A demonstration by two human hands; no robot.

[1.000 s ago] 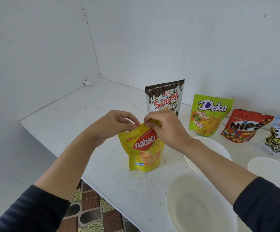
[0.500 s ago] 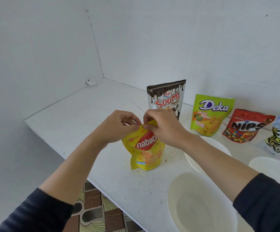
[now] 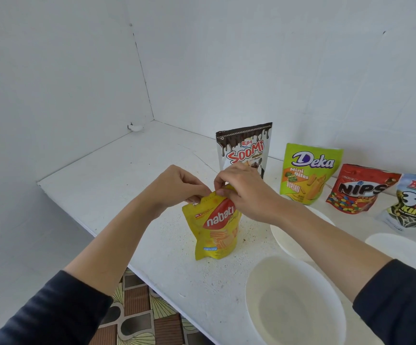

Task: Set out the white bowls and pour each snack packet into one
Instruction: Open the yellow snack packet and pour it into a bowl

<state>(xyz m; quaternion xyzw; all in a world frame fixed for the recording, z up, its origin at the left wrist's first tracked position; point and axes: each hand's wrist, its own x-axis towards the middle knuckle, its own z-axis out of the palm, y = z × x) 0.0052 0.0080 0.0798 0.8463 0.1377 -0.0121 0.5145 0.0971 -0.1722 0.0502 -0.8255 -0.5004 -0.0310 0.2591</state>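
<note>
1. Our left hand [image 3: 177, 188] and right hand [image 3: 246, 192] both pinch the top edge of the yellow Nabati packet [image 3: 214, 225], fingers curled at its seal.
2. The packet stands upright on the counter [image 3: 127, 175], left of the nearest white bowl [image 3: 294, 302].
3. We judge it light, soft and slippery, so pinch close together at the seal.
</note>
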